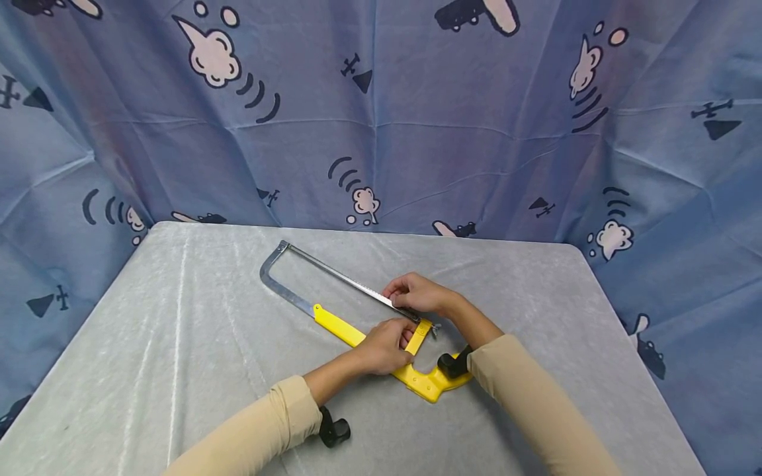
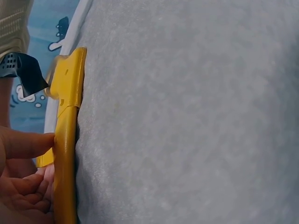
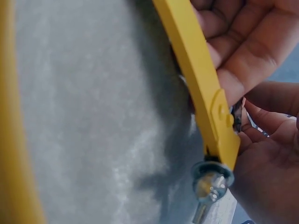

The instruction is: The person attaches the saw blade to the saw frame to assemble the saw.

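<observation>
A hacksaw [image 1: 339, 326] with a yellow handle and a grey metal front bow lies slantwise on the table, its thin blade [image 1: 351, 283] on the far side. My left hand [image 1: 383, 345] grips the yellow frame near the handle, with fingertips against the upright post. In the left wrist view, that thumb [image 2: 32, 144] presses the yellow bar. With thumb and fingers my right hand [image 1: 419, 293] pinches the blade near its handle end. A metal wing nut [image 3: 211, 184] sticks out behind the post in the right wrist view. The fingers partly hide the blade's rear end.
Pale grey cloth covers the table [image 1: 196, 370]. A blue patterned curtain [image 1: 417, 132] hangs behind it and at both sides. Black wrist mounts [image 1: 335, 430] are on both forearms; the right one overlaps the saw's handle in the head view.
</observation>
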Demonstrator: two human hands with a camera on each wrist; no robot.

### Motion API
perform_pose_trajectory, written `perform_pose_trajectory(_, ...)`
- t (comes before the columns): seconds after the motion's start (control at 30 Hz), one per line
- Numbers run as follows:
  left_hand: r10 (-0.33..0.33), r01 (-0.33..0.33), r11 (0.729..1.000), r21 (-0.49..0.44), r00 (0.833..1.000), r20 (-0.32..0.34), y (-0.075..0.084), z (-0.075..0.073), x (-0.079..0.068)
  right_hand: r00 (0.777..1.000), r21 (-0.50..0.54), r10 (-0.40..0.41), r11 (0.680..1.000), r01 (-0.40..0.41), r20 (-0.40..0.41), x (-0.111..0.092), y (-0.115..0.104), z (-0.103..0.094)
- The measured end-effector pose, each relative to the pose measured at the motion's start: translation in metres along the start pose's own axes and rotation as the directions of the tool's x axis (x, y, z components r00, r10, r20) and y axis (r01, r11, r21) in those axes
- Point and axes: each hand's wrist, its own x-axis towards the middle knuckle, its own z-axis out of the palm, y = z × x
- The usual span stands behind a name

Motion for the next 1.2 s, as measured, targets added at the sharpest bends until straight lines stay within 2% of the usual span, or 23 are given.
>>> perform_pose_trajectory(0.57, 0.021, -0.021, 1.000, 0.019, 1.000, -0.008, -0.001, 0.002, 0.001, 0.999, -0.070, 0.003, 0.998, -0.006, -0.049, -0.007, -0.003, -0.004)
perform_pose_trajectory(0.73, 0.001, -0.001, 1.000, 0.013, 1.000, -0.003, -0.001, 0.002, 0.001, 0.998, -0.101, 0.008, 0.995, -0.014, -0.060, -0.018, -0.007, -0.010)
perform_pose_trajectory(0.9, 0.000, 0.000, 1.000, 0.012, 1.000, 0.002, 0.000, 0.001, 0.000, 0.995, -0.182, -0.041, 0.983, 0.024, -0.091, -0.031, -0.005, -0.018)
perform_pose_trajectory(1.2, -0.013, 0.013, 1.000, 0.027, 1.000, 0.006, 0.000, 0.002, 0.001, 0.990, -0.190, -0.091, 0.979, 0.069, -0.112, -0.062, 0.019, -0.028)
